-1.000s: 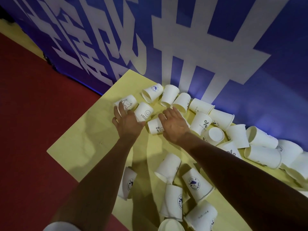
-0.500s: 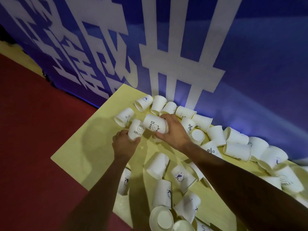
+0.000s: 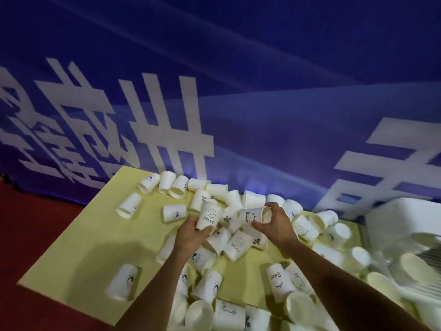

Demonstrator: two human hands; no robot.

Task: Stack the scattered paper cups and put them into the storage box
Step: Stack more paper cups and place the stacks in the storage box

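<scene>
Many white paper cups lie scattered on a yellow table (image 3: pixel 95 247). My left hand (image 3: pixel 189 234) grips a cup printed "HELLO" (image 3: pixel 210 215) with a smiley, held bottom end up above the pile. My right hand (image 3: pixel 274 225) grips a cup printed "Bear" (image 3: pixel 251 216), held on its side with its mouth toward the right. The two held cups are apart, a little space between them. A white storage box (image 3: pixel 403 218) stands at the right edge, blurred, with cups stacked in front of it.
A blue banner (image 3: pixel 238 91) with large white characters hangs right behind the table. Red floor (image 3: pixel 35 235) lies to the left. Loose cups (image 3: pixel 123 281) cover the middle, right and near part of the table; one lies alone at the front left.
Both hands have lifted their cups off the table and drawn them toward me. The view has swung right, bringing the storage box into sight.
</scene>
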